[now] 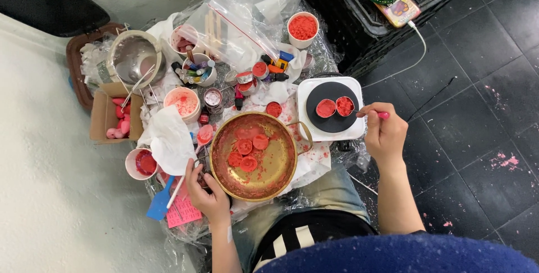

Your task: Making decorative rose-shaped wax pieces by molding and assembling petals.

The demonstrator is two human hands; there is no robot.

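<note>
Right hand (384,132) outstretched, fingers pinched; left hand (209,191) curled, low.

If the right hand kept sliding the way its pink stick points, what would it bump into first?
Probably the nearer of two small round tins of red stuff on the black round hotplate. The right hand points its pink stick leftward at it.

Illumination is bright, even and diffuse, with no single source apparent. Shadows are soft and short. Glare appears on the gold pan (254,157) at centre frame, on the steel bowl (135,57) at upper left, and on the clear plastic bags (247,14) at upper centre. Focus is sharp across the frame. The white floor (50,183) at left is near overexposure. The blue garment (404,256) at the bottom edge is slightly soft.
</note>
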